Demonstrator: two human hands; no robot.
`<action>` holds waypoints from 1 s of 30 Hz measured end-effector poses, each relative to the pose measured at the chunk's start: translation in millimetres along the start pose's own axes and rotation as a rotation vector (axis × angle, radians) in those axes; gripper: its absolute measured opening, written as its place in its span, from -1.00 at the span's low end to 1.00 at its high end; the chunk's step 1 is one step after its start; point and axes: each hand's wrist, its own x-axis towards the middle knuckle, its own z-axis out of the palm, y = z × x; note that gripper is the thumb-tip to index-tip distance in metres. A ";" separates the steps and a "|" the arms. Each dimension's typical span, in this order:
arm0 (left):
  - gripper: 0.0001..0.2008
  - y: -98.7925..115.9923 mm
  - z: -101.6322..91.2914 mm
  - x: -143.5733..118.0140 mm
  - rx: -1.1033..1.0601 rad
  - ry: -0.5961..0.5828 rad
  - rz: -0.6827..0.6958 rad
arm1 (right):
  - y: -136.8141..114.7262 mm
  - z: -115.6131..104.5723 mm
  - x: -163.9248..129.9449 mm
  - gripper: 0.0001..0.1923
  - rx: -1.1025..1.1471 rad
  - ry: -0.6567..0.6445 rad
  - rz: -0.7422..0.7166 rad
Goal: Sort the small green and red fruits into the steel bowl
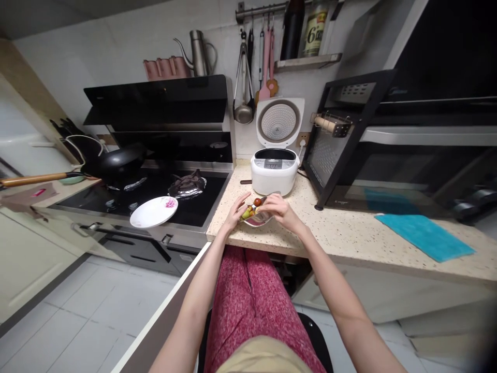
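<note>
While steadying the glass bowl (257,219) before the rice cooker (275,172), left hand (235,211) cupped on rim, right hand (278,208) pinching a knife (263,199) over fruit (250,209).

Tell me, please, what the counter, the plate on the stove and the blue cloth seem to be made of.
The counter looks like polished stone or composite: beige with dark speckles. The plate on the stove seems glazed ceramic: white, glossy, with a pink print. The blue cloth looks like soft matte fabric, lying flat.

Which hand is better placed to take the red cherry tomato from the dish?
Probably the right hand: its fingers lie just beside the red cherry tomato. The left hand rests at the left rim of the dish, slightly farther away.
</note>
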 end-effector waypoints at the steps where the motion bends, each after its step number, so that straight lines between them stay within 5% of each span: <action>1: -0.40 -2.6 -1.1 3.3 -0.018 -0.001 -0.034 | 3.3 -1.8 6.2 -0.65 0.023 -0.025 0.003; 7: -0.38 -18.6 -9.7 27.8 -0.147 -0.084 -0.205 | 12.3 -6.7 21.0 -0.68 0.113 -0.097 0.001; 12: -0.45 -25.8 -12.4 37.0 -0.061 -0.110 -0.189 | 23.6 -11.1 20.5 -0.67 0.110 -0.094 0.060; 19: -0.47 -29.9 -16.2 38.4 -0.034 -0.077 -0.117 | 46.0 -6.2 46.4 -0.68 0.178 -0.103 0.110; 30: -0.60 -40.0 -22.0 46.3 -0.038 0.046 -0.187 | 62.2 3.0 84.3 -0.70 0.303 -0.114 0.195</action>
